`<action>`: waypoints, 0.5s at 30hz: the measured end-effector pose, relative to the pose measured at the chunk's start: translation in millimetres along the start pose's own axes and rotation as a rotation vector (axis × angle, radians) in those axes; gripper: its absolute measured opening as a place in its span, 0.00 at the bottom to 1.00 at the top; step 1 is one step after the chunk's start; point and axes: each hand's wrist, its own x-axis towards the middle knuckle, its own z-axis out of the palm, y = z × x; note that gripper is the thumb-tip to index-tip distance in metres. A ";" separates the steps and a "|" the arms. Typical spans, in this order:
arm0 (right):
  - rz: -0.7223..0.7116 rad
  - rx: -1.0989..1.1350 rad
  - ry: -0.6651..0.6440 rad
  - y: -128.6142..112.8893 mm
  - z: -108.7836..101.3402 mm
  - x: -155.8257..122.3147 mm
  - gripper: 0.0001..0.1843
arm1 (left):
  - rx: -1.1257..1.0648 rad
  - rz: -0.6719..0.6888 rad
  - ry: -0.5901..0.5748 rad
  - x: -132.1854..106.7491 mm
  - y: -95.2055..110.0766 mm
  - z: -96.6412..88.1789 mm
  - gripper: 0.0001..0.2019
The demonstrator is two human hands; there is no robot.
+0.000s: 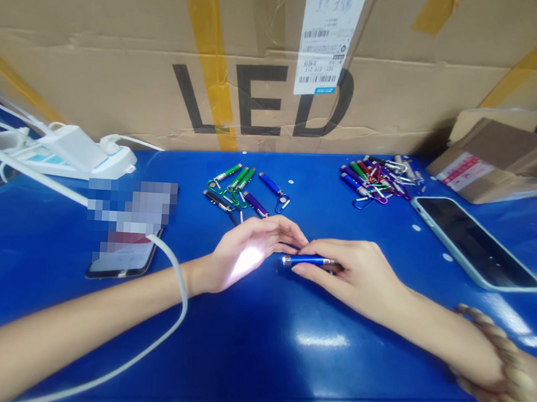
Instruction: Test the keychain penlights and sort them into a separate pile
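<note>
My right hand (357,270) grips a small blue flashlight (310,261) between thumb and fingers, its lit end facing left. Light from it falls as a bright white patch on the palm of my left hand (251,248), which is held open and cupped, fingers stretched toward the right hand. The left fingertips come close to the right fingers; whether they touch I cannot tell. Beyond my left hand lie several flashlights with carabiner clips, among them a green one (228,172), a blue one (270,183), a black one (217,201) and a purple one (255,205).
A pile of coloured flashlights (374,177) lies at back right, beside a small carton (489,160) and a phone (475,241). At left are a power strip (75,156), another phone (128,256) and a white cable (183,299) crossing over my left forearm. A large cardboard box (135,71) stands behind.
</note>
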 end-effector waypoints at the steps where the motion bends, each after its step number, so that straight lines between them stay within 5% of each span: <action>1: 0.003 -0.002 -0.002 -0.2 0.0 0.0 0.11 | 0.001 0.001 -0.001 0.0 -0.1 -0.1 0.14; 15: -0.010 0.001 -0.008 -0.2 -1.2 0.5 0.14 | 0.037 -0.019 0.007 -1.4 0.6 1.2 0.14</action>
